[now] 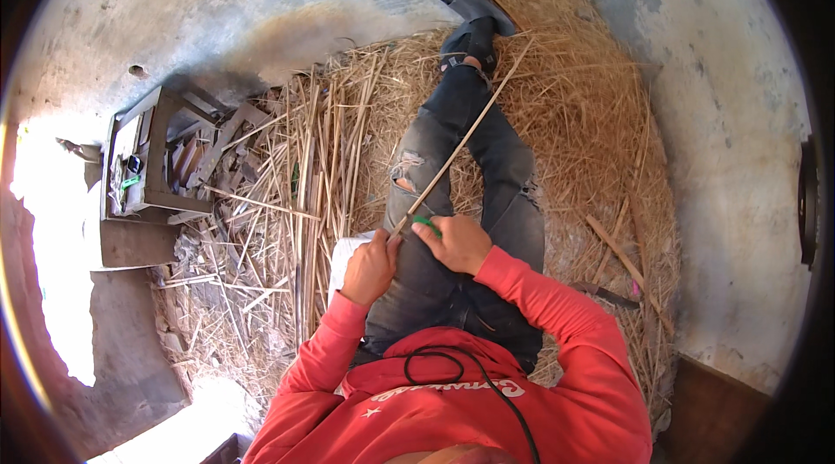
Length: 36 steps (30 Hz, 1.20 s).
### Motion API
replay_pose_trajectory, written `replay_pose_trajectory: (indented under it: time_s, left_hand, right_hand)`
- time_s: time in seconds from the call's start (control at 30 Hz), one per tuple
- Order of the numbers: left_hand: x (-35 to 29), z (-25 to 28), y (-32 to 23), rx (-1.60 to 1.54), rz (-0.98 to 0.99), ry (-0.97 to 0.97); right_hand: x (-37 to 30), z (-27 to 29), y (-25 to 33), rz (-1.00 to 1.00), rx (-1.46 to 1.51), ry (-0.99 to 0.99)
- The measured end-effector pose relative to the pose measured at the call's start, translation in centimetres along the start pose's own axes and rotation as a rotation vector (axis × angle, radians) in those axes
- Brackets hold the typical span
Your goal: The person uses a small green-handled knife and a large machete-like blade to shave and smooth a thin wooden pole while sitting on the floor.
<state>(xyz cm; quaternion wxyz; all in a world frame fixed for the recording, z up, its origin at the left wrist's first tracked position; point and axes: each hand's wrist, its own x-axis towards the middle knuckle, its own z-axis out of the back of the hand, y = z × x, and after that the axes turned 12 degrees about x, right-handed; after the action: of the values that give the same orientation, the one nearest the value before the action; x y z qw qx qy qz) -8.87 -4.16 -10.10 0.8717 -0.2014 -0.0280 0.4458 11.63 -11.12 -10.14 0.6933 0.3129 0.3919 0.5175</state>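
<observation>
A long, thin bamboo strip (470,132) slants over my outstretched legs, its far tip close to my shod feet. My left hand (370,268) is closed round its near end, above my thigh. Just to the right, my right hand (459,243) grips a small green-handled tool (426,224) against the strip. Most of that tool is hidden by the fingers, so its working end does not show clearly. Part of a white cloth or sheet (344,257) shows beside my left hand.
Many long strips (326,177) lie on the floor to my left. Beyond them stands a wooden stool-like frame (165,151) with a green object (130,181) on it. Shavings (583,116) cover the floor to the right, where a dark-bladed tool (604,293) lies. Walls (722,116) close in both sides.
</observation>
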Motion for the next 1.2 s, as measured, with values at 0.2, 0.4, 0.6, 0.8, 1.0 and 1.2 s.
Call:
replay_pose_trajectory:
  time_s: [0.2, 0.4, 0.6, 0.8, 1.0, 1.2]
  left_hand:
    - [0.3, -0.6, 0.0, 0.026, 0.016, 0.023]
    - [-1.8, -0.6, 1.0, -0.097, 0.032, 0.016]
    - [-2.4, -1.3, 2.6, -0.176, 0.040, 0.040]
    - [-1.5, -2.0, 2.5, -0.115, 0.023, 0.029]
    - [-1.6, -1.9, 3.9, -0.008, 0.003, 0.023]
    - [-0.6, -3.3, 4.1, -0.030, -0.018, -0.043]
  right_hand:
    - [2.4, -0.3, -2.8, 0.016, -0.119, -0.121]
    - [3.1, 2.8, -2.5, -0.008, -0.134, -0.090]
    - [4.4, 3.2, -4.2, -0.139, -0.111, -0.147]
    - [1.8, 1.0, -1.1, 0.035, -0.204, 0.077]
    - [7.5, 7.7, -5.6, -0.068, -0.212, -0.391]
    - [3.1, 2.1, -2.2, -0.009, -0.272, 0.199]
